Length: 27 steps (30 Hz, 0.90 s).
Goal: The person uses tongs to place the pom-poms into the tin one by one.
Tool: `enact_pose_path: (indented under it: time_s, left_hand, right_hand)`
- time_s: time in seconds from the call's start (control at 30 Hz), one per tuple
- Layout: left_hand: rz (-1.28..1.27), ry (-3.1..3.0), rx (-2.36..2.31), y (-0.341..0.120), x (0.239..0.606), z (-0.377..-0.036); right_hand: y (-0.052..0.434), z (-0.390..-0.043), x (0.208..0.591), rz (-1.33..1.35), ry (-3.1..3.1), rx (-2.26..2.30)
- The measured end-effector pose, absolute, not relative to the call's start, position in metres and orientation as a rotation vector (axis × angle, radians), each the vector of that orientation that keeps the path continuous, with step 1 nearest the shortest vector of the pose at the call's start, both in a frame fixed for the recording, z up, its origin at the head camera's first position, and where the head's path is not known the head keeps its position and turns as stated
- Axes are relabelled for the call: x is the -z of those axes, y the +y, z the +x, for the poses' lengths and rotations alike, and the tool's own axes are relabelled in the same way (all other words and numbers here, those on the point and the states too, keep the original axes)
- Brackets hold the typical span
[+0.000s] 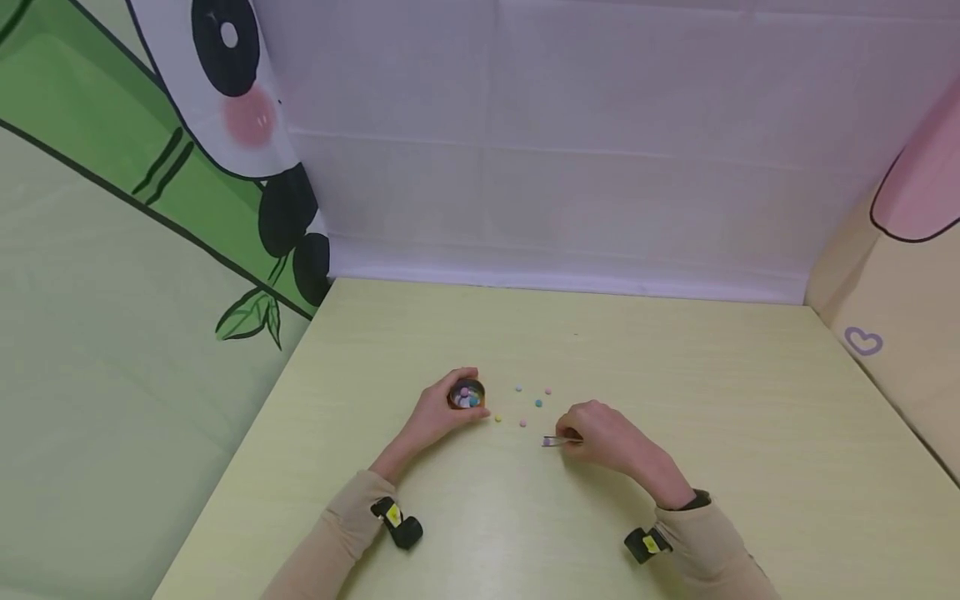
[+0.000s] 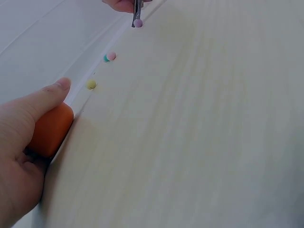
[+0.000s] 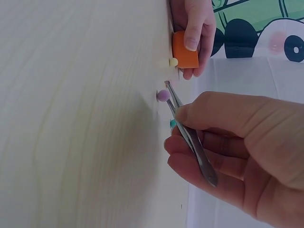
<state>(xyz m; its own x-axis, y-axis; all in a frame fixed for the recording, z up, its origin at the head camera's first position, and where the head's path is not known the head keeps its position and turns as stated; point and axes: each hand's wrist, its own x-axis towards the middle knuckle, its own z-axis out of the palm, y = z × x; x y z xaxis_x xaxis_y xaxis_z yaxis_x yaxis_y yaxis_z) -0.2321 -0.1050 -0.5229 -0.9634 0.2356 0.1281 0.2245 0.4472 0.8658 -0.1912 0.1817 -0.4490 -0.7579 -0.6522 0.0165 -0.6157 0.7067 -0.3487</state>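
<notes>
My left hand (image 1: pixel 438 412) curls round a small orange cup (image 2: pixel 53 129) standing on the table; several coloured beads (image 1: pixel 467 397) lie inside it. In my right hand (image 1: pixel 609 435) I pinch metal tweezers (image 3: pixel 194 142) between thumb and fingers. Their tips are spread, and a purple bead (image 3: pixel 163 95) on the table sits at them; whether they touch it I cannot tell. Between the hands lie a yellow bead (image 1: pixel 498 418), a pink bead (image 1: pixel 522 423), a blue bead (image 1: pixel 538 403), a light blue bead (image 1: pixel 518 389) and another pink bead (image 1: pixel 548 391).
The pale wooden table (image 1: pixel 480 533) ends at a white cloth backdrop (image 1: pixel 555 167). A printed green panel (image 1: pixel 90 333) borders its left side and a beige one (image 1: pixel 900 400) its right. Small black cameras are strapped to both wrists.
</notes>
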Motion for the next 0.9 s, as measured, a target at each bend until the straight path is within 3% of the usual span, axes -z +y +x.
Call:
enact_pose_path:
  time_s: [0.9]
  left_hand:
    - [0.399,2.660,-1.580,-0.1073,0.5197,-0.2305]
  right_hand:
    - [0.1781,-0.1909,0.4509,-1.035,2.852,0.429]
